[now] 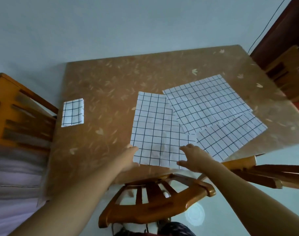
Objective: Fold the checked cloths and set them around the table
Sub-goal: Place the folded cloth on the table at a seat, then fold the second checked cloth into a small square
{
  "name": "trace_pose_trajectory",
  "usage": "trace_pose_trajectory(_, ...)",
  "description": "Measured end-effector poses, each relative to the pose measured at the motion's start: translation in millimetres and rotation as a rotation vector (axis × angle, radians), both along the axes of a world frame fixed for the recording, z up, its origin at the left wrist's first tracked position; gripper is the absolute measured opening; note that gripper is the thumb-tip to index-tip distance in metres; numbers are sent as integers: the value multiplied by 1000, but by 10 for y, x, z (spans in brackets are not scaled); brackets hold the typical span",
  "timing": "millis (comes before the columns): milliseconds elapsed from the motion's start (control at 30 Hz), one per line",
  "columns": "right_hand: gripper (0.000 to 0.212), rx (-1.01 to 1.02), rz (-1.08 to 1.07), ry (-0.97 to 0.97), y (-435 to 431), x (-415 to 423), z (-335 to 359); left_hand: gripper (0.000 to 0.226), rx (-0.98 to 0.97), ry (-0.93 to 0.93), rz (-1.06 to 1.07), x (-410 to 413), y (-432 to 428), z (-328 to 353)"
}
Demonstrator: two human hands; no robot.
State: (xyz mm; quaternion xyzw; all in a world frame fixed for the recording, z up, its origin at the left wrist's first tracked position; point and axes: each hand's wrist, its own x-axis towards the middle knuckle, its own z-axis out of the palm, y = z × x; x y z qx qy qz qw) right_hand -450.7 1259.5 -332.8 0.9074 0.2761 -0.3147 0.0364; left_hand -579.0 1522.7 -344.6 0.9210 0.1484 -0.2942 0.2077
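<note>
Three checked cloths lie spread flat and overlapping on the brown leaf-patterned table (101, 86): the nearest cloth (155, 130) in the middle, a second cloth (206, 104) behind it to the right, and a third cloth (233, 133) at the right edge. My left hand (130, 157) holds the near left corner of the nearest cloth, its fingers hidden under the fabric. My right hand (193, 157) rests on that cloth's near right corner with fingers spread. A small folded checked cloth (72, 112) lies at the table's left edge.
Wooden chairs stand around the table: one chair (155, 200) right below my arms, a second chair (22, 116) at the left, a third chair (286, 72) at the far right, and a fourth chair (264, 174) at the near right. The floor is pale and glossy.
</note>
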Motion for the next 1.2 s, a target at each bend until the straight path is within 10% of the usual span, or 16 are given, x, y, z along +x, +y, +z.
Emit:
trace_pose_trajectory(467, 117, -50, 407, 13, -294, 219, -1215, 82, 223, 69, -167, 298, -286, -932)
trace_pose_trajectory(1200, 48, 52, 500, -123, -371, 72, -1311, 20, 331, -189, -234, 35, -269, -1104)
